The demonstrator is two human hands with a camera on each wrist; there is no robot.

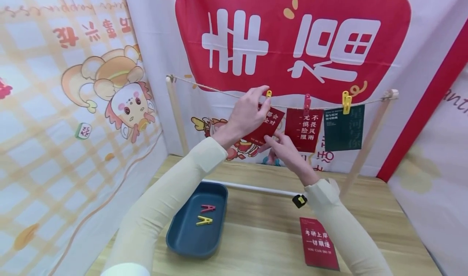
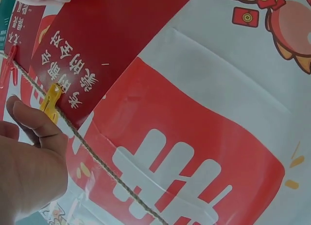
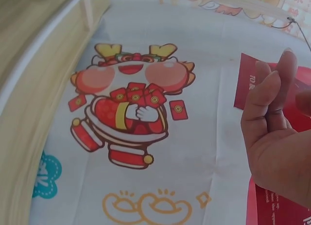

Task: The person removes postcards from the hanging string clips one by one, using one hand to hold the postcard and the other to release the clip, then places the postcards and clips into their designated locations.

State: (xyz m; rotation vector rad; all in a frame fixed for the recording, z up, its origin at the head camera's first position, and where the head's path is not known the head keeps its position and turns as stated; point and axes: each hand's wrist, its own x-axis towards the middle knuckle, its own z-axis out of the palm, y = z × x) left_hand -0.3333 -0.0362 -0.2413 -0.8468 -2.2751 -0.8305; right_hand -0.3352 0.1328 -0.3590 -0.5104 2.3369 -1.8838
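A red card [image 1: 268, 123] with white lettering hangs tilted from the rope, under a yellow clothespin [image 2: 51, 102]. My left hand [image 1: 246, 111] is at that clothespin, thumb and index finger parted around its handle end. With its fingertips, my right hand [image 1: 287, 150] pinches the lower right edge of the card; in the right wrist view the fingers [image 3: 272, 96] overlap the card's corner. Beside it on the rope hang another red card [image 1: 303, 130] from a red clothespin [image 1: 307, 103] and a dark green card [image 1: 343, 128] from yellow clothespins [image 1: 346, 102].
The rope [image 1: 219, 90] runs between two wooden posts [image 1: 177, 117]. On the wooden table stands a blue tray [image 1: 193, 243] with a red clothespin [image 1: 208, 208] and a yellow clothespin [image 1: 204, 220] inside. Another red card [image 1: 319, 245] lies at the right. A white bar [image 1: 256, 188] crosses low between the posts.
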